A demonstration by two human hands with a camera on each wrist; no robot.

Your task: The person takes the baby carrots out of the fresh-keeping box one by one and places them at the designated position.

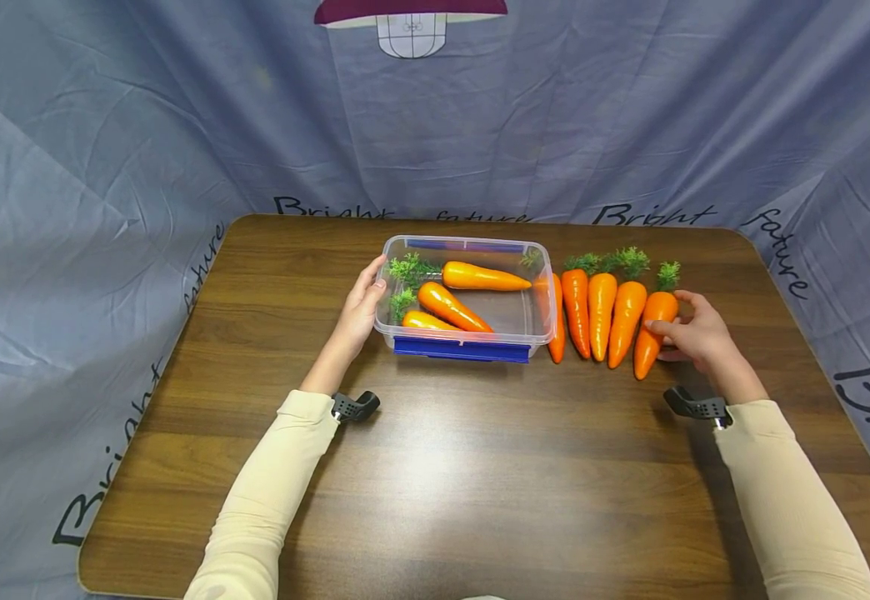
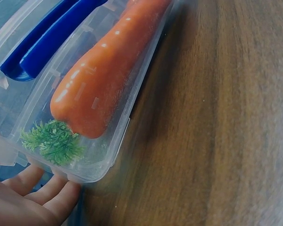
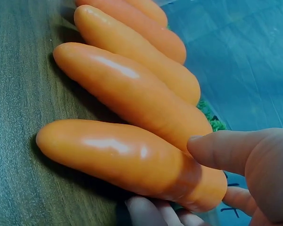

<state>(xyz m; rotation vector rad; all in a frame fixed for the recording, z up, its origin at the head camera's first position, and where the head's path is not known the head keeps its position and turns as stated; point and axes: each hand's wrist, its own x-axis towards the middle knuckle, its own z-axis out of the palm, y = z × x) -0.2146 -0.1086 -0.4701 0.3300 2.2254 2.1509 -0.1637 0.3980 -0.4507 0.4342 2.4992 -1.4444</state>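
Observation:
A clear plastic food container [image 1: 472,340] with blue clip flaps stands on the table with several orange carrots inside, one of them a carrot [image 1: 483,277] near its back wall. My left hand [image 1: 363,300] grips the container's left end, thumb at the rim and fingers against the outer wall. A row of carrots with green tops lies right of the container. The rightmost carrot [image 3: 113,148] is between the thumb and fingers of my right hand [image 1: 697,333], which holds it near its leafy end. Beside it lies another carrot [image 1: 627,321], close to my right thumb.
The wooden table [image 1: 480,475] has a grey-blue printed curtain [image 1: 255,108] along its back and sides. The leftmost carrot [image 1: 558,333] of the row lies against the container's right end, partly behind its wall. Each wrist wears a black camera mount [image 1: 356,407].

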